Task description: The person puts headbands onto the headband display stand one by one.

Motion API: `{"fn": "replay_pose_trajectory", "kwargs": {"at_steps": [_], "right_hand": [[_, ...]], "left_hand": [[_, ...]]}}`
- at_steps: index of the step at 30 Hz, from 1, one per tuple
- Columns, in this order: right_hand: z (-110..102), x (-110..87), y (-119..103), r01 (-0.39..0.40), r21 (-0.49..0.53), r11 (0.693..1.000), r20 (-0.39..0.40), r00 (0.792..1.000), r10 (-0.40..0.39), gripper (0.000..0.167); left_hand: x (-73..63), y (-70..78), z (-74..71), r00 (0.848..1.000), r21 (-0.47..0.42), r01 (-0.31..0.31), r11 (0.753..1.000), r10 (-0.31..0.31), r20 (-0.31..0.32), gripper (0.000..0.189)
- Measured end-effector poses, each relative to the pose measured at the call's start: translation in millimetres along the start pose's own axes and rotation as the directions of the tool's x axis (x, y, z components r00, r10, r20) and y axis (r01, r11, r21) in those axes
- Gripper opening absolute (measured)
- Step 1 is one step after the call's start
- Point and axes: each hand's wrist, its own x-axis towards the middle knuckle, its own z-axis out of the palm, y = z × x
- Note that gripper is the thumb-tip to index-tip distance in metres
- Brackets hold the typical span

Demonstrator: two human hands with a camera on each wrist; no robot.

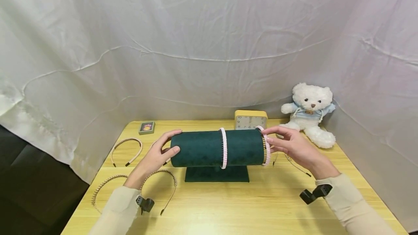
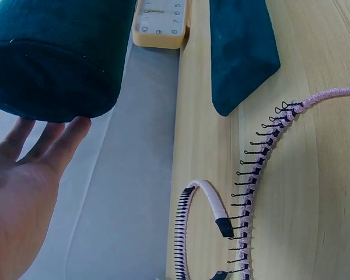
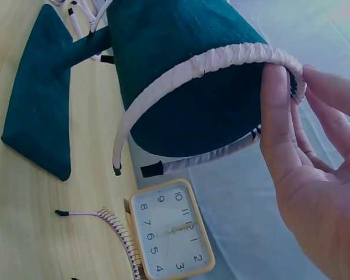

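A dark green velvet cylinder stand (image 1: 196, 148) stands on the table, its roll lying sideways above a flat base. One pink headband (image 1: 224, 148) sits round the middle of the roll. At the roll's right end is a second pink headband (image 3: 213, 60), which my right hand (image 1: 295, 147) pinches between thumb and fingers; its toothed inner side shows in the head view. My left hand (image 1: 156, 157) rests with spread fingers against the roll's left end. In the left wrist view the fingertips (image 2: 76, 129) touch the end face's edge.
Several more headbands (image 1: 141, 148) lie on the table (image 1: 209, 206), left and right of the stand. Behind it are a yellow clock (image 1: 250, 114), a small framed box (image 1: 146, 128) and a white teddy bear (image 1: 318, 126). A pale curtain (image 1: 202, 46) hangs round the back.
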Motion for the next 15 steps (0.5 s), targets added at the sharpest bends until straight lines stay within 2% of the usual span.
{"fn": "replay_pose_trajectory", "kwargs": {"at_steps": [10, 12, 15], "right_hand": [[7.6, 3.6, -5.9, 0.034, 0.07, 0.997, 0.003, 0.999, -0.034, 0.025], [8.7, 4.8, -5.8, 0.037, 0.053, 0.998, -0.003, 0.999, -0.037, 0.025], [9.2, 5.4, -3.8, 0.05, -0.04, 0.998, -0.015, 0.999, -0.05, 0.026]], "left_hand": [[0.3, -0.3, 0.1, 1.0, -0.014, -0.009, 1.0, 0.009, -0.003, 0.056], [0.2, -0.4, 0.0, 1.0, -0.012, -0.009, 1.0, 0.009, -0.003, 0.056], [0.0, -0.4, 0.1, 1.0, -0.015, -0.01, 1.0, 0.01, -0.002, 0.055]]}}
